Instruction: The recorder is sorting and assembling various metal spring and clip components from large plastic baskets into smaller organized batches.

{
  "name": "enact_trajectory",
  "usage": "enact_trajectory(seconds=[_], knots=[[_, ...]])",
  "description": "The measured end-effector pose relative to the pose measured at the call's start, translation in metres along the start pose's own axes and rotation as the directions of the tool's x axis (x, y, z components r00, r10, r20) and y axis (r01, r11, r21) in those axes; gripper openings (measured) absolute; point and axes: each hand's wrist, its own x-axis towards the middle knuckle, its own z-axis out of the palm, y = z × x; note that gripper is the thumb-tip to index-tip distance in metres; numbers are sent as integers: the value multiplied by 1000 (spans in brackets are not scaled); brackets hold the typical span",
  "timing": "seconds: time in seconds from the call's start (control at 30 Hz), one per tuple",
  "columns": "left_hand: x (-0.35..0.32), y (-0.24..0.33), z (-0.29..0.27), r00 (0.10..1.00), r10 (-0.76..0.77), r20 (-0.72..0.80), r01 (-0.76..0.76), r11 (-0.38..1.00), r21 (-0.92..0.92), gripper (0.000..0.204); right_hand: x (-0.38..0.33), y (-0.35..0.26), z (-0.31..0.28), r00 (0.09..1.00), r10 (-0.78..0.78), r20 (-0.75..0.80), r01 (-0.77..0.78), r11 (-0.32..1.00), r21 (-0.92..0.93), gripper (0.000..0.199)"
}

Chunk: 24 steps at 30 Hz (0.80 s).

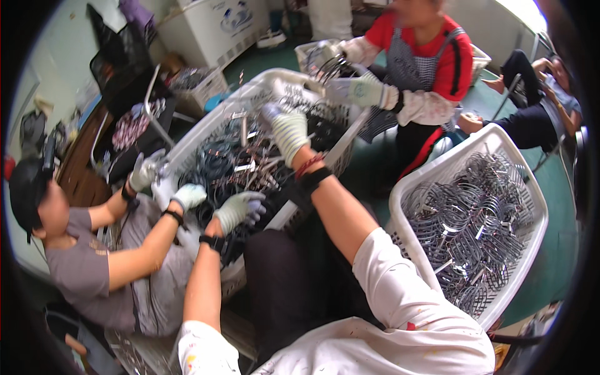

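Your right hand [289, 128], gloved, is deep in the centre white basket [262, 81]; fingers curl down over the tangle of dark cables and metal clips [234, 165], but I can't tell whether they actually grip anything. Your left hand [239, 209] sits at the basket's 6 o'clock edge, fingers bent loosely on the same tangle, no clear hold visible either.

Risks as I judge them:
- The pile is knotted. Pull one piece and you likely drag neighbours over the rim.
- Loose metal ends stick up around your right wrist; they could snag the glove or the wristband.
- Crowded basket: a co-worker's gloved hands [187, 195] at 8 o'clock are just beside your left, and another's gloved hand [356, 92] works at 1 o'clock. A sharp tug could whip wire into them.

The second basket of coiled metal rings [469, 225] sits at 3 o'clock, well apart.
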Motion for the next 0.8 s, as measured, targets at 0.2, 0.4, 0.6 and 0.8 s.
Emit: enact_trajectory(seconds=[0.2, 0.4, 0.6, 0.8], knots=[[-5, 1, 2, 997, 61, -43, -57, 995, 82, 42, -12, -2, 1, 998, 55, 14, -51, 981, -188, 20], [-15, -4, -18, 976, 126, -179, -160, 968, -192, 44, -28, 7, 11, 999, 29, 36, -18, 963, -270, 23], [-28, 59, 17, 801, 519, -298, -596, 739, -314, 68, -50, 11, 10, 988, -48, 147, 109, 889, -445, 22], [9, 51, 1, 837, 257, -483, -503, 707, -496, 43, -70, 42, 21, 962, 139, 237, -10, 880, -476, 25]])
